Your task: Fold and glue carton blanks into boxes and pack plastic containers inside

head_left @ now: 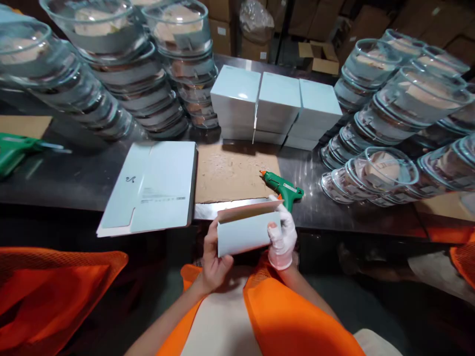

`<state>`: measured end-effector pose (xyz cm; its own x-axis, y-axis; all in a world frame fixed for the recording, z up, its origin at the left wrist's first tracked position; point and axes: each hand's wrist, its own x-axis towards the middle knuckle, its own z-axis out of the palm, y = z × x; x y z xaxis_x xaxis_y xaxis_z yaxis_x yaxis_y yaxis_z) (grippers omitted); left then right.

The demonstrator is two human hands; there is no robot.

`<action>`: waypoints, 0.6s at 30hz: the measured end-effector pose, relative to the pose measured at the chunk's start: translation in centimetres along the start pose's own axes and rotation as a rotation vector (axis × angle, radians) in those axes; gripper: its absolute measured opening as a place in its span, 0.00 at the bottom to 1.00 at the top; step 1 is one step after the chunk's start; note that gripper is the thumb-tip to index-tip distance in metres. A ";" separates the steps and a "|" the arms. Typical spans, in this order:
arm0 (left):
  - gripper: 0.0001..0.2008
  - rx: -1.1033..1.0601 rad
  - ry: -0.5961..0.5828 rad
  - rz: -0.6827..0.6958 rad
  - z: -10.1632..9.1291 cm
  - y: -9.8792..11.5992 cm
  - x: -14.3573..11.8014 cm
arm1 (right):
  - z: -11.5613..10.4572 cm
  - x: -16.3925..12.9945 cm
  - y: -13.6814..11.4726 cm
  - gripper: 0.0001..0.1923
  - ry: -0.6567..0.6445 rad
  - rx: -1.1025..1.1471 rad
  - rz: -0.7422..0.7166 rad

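Note:
Between my two hands, in front of my body at the table's edge, is a white cardboard box (243, 235), partly unfolded, with its brown inside showing along the top. My bare left hand (215, 262) grips its left end, thumb on the near face. My right hand (284, 237), in a white glove with a bare thumb tip, holds the right end. Just beyond the right hand lies a green glue gun (284, 188), its orange tip over a brown cardboard sheet (233, 170). To the left is a stack of flat white box blanks (159, 185).
Several white boxes (280, 101) stand stacked at the back. Tall stacks of clear round containers (129, 74) rise on the left, with more clear containers (393, 109) on the right. Another green glue gun (18, 151) is at far left. A person's orange vest (55, 291) shows at lower left.

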<state>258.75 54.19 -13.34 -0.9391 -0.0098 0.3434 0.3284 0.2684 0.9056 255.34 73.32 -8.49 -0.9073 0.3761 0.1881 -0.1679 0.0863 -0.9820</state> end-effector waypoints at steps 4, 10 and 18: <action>0.24 0.056 -0.122 0.170 -1.0 0.9 1.4 | 0.1 0.3 -1.3 0.29 0.065 0.129 0.105; 0.15 0.078 0.017 0.088 -2.5 0.8 3.4 | -5.3 4.4 -1.4 0.24 0.044 -0.564 0.225; 0.15 0.121 0.037 -0.004 -2.1 -1.2 4.7 | -6.5 10.1 0.2 0.14 -0.097 -0.750 0.607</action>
<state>254.12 51.76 -12.28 -0.9353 -0.0457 0.3508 0.3080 0.3828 0.8710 248.61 83.14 -6.70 -0.7915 0.4762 -0.3830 0.5991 0.4809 -0.6402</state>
